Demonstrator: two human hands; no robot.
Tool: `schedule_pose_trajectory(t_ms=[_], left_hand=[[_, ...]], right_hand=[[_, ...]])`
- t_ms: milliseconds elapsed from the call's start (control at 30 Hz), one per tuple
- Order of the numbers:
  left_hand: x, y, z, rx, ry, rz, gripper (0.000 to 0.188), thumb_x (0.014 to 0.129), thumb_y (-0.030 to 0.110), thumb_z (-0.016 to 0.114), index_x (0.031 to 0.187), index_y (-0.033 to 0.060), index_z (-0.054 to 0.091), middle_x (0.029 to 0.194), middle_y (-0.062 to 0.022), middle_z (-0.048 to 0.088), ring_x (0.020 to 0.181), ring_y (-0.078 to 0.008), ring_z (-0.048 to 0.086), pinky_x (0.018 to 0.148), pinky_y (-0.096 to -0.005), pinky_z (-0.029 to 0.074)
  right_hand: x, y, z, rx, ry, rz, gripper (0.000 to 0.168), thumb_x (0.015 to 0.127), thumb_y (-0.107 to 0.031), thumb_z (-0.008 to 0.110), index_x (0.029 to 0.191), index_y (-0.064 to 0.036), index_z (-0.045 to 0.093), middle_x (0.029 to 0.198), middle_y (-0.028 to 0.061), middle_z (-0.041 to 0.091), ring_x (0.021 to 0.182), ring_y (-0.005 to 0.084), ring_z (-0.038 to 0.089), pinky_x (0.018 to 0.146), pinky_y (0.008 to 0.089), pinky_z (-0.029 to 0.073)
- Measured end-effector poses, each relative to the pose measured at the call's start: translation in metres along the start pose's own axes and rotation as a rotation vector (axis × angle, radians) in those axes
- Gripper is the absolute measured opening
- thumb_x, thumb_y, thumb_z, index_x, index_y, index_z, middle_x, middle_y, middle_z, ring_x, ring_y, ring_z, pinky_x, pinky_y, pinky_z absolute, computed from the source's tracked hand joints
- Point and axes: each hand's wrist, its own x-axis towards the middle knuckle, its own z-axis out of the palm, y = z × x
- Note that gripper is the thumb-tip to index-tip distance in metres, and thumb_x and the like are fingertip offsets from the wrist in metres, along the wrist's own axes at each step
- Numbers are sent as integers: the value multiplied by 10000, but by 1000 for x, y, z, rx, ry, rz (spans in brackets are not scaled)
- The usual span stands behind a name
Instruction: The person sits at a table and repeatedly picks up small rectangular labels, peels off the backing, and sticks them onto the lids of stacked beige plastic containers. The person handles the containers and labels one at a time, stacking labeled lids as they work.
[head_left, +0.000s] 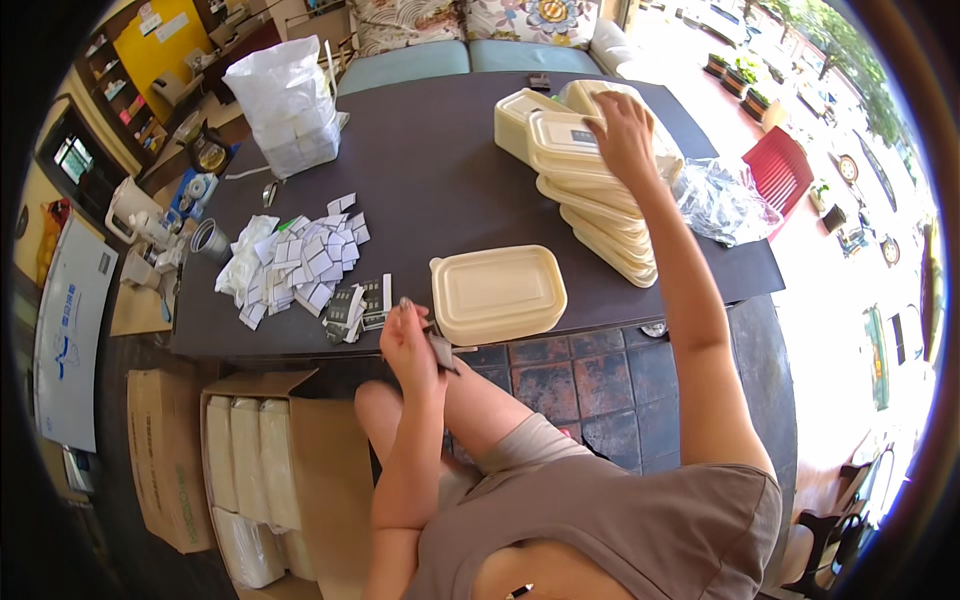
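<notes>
Leaning stacks of cream lidded food containers (600, 217) stand at the right of the dark table. My right hand (626, 135) reaches over the top lids, fingers spread around a container's corner; whether it grips one is unclear. A dark sticker is on the top lid beside it. One cream container with its lid on (499, 292) lies at the table's front edge. Just left of it, my left hand (412, 345) holds a small stack of dark-faced labels (442, 352), fingers curled. More dark printed labels (352, 307) lie on the table near that hand.
A heap of small white folded cards (307, 262) and a grey cup (210, 240) occupy the table's left. Behind stands a white plastic bag (289, 112). Crumpled clear plastic (724, 202) lies at the right edge. Below left is an open cardboard box (330, 465) of wrapped containers.
</notes>
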Motion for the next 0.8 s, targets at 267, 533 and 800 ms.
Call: schedule_pose_trajectory(t_ms=[267, 533, 800], left_hand=[[11, -2, 30, 0, -29, 143, 333, 957, 318, 472, 754, 56, 488, 673, 28, 463, 600, -50, 398, 555, -198, 337], [-12, -1, 6, -185, -309, -223, 153, 891, 44, 537, 1040, 8, 533, 879, -48, 623, 682, -49, 555, 567, -165, 427], [-14, -8, 3, -105, -340, -62, 120, 907, 45, 520, 1027, 43, 520, 859, -16, 573, 736, -49, 514, 631, -187, 401]], right_hand=[[-132, -195, -73, 1162, -635, 394, 207, 794, -67, 666, 942, 5, 541, 853, 85, 614, 753, 159, 590, 673, 280, 484], [-144, -182, -54, 1448, -598, 796, 116, 903, -72, 542, 927, 41, 541, 763, 55, 627, 668, 56, 564, 560, 212, 471], [-147, -183, -53, 1484, -583, 888, 155, 924, -143, 534, 922, 1, 476, 646, 49, 595, 557, 58, 538, 453, 210, 427]])
